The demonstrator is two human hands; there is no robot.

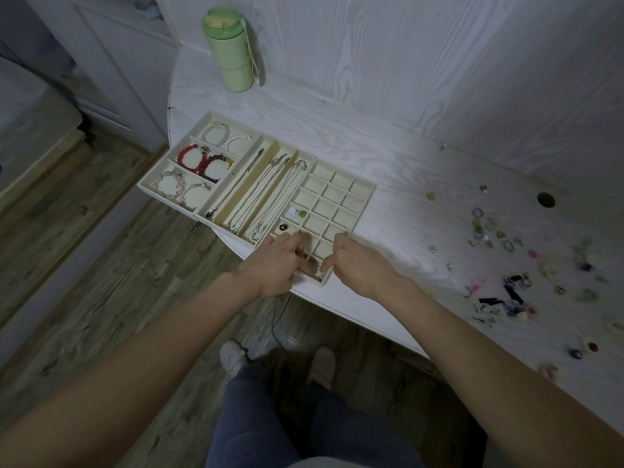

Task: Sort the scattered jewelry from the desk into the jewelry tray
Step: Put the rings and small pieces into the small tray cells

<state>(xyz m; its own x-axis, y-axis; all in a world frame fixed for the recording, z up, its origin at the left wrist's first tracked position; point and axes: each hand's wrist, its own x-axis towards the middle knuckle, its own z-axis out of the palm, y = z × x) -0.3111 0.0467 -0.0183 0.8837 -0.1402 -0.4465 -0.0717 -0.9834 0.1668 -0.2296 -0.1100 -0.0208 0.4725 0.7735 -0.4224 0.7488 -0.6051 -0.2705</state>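
Observation:
Three cream jewelry trays stand side by side on the white desk. The bracelet tray is at the left, the necklace tray in the middle, and the grid tray of small square cells at the right. Both hands hover over the grid tray's near end. My left hand and my right hand have curled fingers pointing down into the near cells; what they pinch is hidden. Two cells hold a green piece and a dark round piece. Scattered rings and earrings lie at the right.
A green bottle stands at the back of the desk against the wall. A round cable hole is in the desk top at the right. The trays sit near the desk's curved front edge, with wooden floor below.

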